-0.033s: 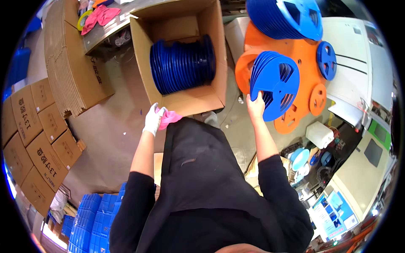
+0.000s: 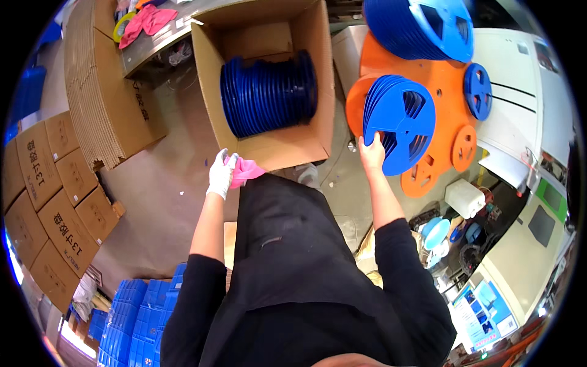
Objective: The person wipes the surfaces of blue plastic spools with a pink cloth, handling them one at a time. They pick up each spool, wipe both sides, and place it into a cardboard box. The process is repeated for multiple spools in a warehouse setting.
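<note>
My left hand [image 2: 221, 174], in a white glove, is closed on a pink cloth [image 2: 247, 170] just below the near edge of an open cardboard box [image 2: 278, 160]. Inside that box lies a row of dark blue plastic reels [image 2: 269, 96] on their rims, side by side. My bare right hand [image 2: 372, 153] grips a small stack of brighter blue reels [image 2: 408, 125] at its lower left edge, thumb on the front face. The stack is held up, tilted, in front of an orange round-topped stand. My right fingers are mostly hidden behind the reels.
On the orange stand [image 2: 443, 101] rest a taller stack of blue reels [image 2: 422, 30] and a single blue reel [image 2: 477, 92]. Flattened cardboard [image 2: 92, 85] and closed cartons [image 2: 55, 208] stand at left. Blue crates [image 2: 131, 324] are at lower left, a metal table [image 2: 168, 37] at the back.
The box and the orange stand sit slightly farther right in the picture. Both hands keep their holds, almost unmoved.
</note>
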The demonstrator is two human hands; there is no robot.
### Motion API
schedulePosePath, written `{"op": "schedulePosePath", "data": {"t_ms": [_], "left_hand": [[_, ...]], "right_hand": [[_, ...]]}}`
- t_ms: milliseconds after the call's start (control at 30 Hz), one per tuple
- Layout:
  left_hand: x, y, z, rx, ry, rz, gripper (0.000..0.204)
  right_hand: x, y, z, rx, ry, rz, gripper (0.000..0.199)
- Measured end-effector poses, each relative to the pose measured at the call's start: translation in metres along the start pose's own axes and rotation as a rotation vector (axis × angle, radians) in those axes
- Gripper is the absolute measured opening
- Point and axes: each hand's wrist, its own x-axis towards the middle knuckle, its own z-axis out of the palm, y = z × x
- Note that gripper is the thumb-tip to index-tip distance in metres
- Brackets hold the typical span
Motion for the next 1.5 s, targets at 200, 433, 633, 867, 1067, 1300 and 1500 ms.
{"op": "schedulePosePath", "data": {"t_ms": [200, 433, 633, 867, 1067, 1300, 1500], "left_hand": [[0.022, 0.009, -0.018, 0.291, 0.171, 0.078, 0.04], [0.072, 0.081, -0.047, 0.589, 0.069, -0.129, 0.056], [0.131, 0.085, -0.046, 0.763, -0.02, -0.055, 0.039], [0.104, 0.009, -0.069, 0.657, 0.026, 0.134, 0.039], [0.027, 0.042, -0.094, 0.563, 0.086, 0.33, 0.034], [0.043, 0.0, -0.053, 0.746, 0.046, 0.125, 0.033], [0.085, 0.03, -0.086, 0.639, 0.026, 0.123, 0.034]], "right_hand": [[0.006, -0.003, 0.054, -0.174, 0.128, -0.021, 0.07], [0.003, -0.096, 0.045, 0.085, 0.225, -0.63, 0.081], [0.132, -0.163, 0.099, 0.228, 0.181, -0.071, 0.078], [0.091, -0.112, 0.108, 0.209, -0.027, -0.174, 0.036], [0.019, -0.129, 0.06, 0.453, 0.127, -0.239, 0.03], [0.034, -0.063, 0.127, 0.302, 0.01, -0.187, 0.028], [0.084, -0.116, 0.142, 0.219, -0.034, -0.19, 0.031]]}}
